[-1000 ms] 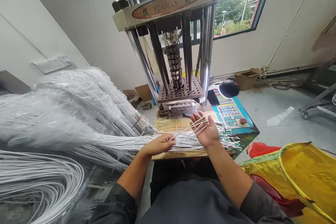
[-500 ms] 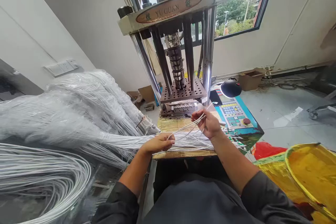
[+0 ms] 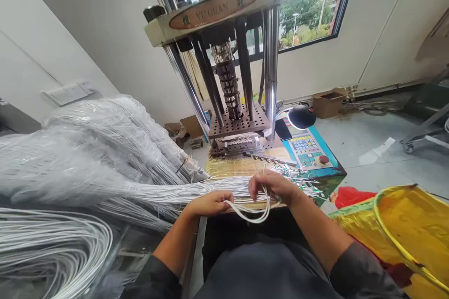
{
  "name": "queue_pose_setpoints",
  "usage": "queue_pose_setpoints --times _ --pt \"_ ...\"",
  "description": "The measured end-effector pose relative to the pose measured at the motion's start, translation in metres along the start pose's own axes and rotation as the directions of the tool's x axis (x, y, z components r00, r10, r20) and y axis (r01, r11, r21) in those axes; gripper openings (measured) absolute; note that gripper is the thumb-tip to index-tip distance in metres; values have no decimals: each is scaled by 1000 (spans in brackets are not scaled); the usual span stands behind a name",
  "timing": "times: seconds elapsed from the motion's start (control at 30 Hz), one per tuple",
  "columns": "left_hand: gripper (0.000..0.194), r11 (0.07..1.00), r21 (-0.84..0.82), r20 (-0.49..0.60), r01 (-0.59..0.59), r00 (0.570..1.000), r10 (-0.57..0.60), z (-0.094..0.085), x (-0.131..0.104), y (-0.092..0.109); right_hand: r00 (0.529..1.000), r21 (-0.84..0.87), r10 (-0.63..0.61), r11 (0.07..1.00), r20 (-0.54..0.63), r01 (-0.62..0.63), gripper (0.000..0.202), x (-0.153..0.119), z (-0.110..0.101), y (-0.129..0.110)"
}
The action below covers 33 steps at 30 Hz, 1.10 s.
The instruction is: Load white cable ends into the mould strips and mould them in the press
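Several white cables (image 3: 245,217) hang in a loop between my two hands, over the front edge of the bench. My left hand (image 3: 211,202) is closed on them, thumb against the fingers. My right hand (image 3: 271,186) has curled fingers round the other side of the loop, slightly blurred. Behind both hands a thick bundle of white cables (image 3: 154,191) runs across the bench, its green-tipped ends spread at the right. Above stands the press (image 3: 240,126), with a clear fixture (image 3: 242,144) on its bed.
A control panel (image 3: 310,149) and a black lamp (image 3: 301,117) are right of the press. Plastic-wrapped cable bundles (image 3: 70,149) and a cable coil (image 3: 101,238) lie left. A yellow bag (image 3: 417,229) stands at the lower right, a cardboard box (image 3: 328,104) behind.
My right hand has come down towards me, and the cables between my hands now sag in a loop. My left hand has lowered slightly. The whole view has shifted a little.
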<state>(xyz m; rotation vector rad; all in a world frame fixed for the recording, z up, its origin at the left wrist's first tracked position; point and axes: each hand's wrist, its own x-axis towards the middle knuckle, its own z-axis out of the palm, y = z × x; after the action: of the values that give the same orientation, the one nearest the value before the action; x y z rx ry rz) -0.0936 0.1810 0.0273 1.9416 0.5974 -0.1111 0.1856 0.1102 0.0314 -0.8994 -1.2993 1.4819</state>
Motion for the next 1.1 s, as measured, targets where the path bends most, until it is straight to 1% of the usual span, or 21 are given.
queue_pose_setpoints --times 0.1,0.17,0.23,0.27,0.37,0.4,0.43,0.53,0.6,0.63,0.67,0.7,0.73,0.77,0.8,0.83,0.87,0.9,0.97,1.03,1.1 --pt "23 993 107 2 -52 999 52 6 1 0 999 -74 50 996 18 -49 43 -5 -1 3" --pt "21 982 180 32 -63 998 58 11 -1 1 990 -115 106 989 89 -95 43 -11 -2 6" --pt "19 971 234 94 -56 995 35 15 -2 2 973 -167 152 978 175 -122 44 -20 -3 10" --pt "22 967 250 135 -48 991 14 16 -2 3 966 -211 165 970 198 -123 44 -26 -4 12" --pt "44 960 275 274 -52 961 -26 18 1 7 955 -295 180 950 237 -106 44 -46 -7 20" --pt "47 959 278 321 -60 946 -34 18 3 9 944 -267 184 957 273 -109 44 -52 -7 23" --pt "44 957 281 363 -64 931 -44 19 6 11 936 -210 179 971 303 -118 44 -58 -7 28" --pt "29 950 309 438 -52 894 -94 20 16 14 932 -63 159 987 324 -147 42 -71 2 45" --pt "25 941 339 460 -25 876 -142 23 22 14 948 -10 177 983 264 -181 40 -76 15 60" --pt "23 932 362 465 -27 872 -156 26 25 14 961 54 196 976 193 -210 39 -78 23 68" --pt "21 918 395 460 -43 874 -157 28 27 14 973 164 216 960 83 -227 38 -79 31 75" --pt "19 897 437 439 -71 887 -144 31 29 15 968 302 242 929 -60 -214 37 -81 39 82" --pt "17 870 482 409 -104 905 -119 34 30 16 939 438 280 883 -201 -170 36 -83 45 88" --pt "15 840 526 375 -132 923 -90 36 30 16 892 547 324 830 -314 -109 35 -85 50 93" --pt "14 816 561 344 -143 936 -72 39 30 17 850 623 363 780 -381 -54 35 -88 54 97" --pt "14 800 584 322 -137 944 -74 42 30 18 824 671 390 741 -410 -17 35 -92 58 100" --pt "15 792 599 312 -120 946 -92 44 30 17 813 697 405 717 -419 2 35 -97 60 102" --pt "16 786 609 315 -104 942 -119 47 30 17 812 705 404 709 -422 13 36 -103 63 103" --pt "16 770 632 336 -85 926 -173 51 30 14 832 657 348 753 -432 26 39 -114 68 103" --pt "14 762 642 361 -82 909 -207 55 31 10 858 512 241 859 -454 30 45 -122 72 101" --pt "12 787 613 397 -70 889 -229 58 32 8 871 290 122 957 -476 24 51 -125 75 100"
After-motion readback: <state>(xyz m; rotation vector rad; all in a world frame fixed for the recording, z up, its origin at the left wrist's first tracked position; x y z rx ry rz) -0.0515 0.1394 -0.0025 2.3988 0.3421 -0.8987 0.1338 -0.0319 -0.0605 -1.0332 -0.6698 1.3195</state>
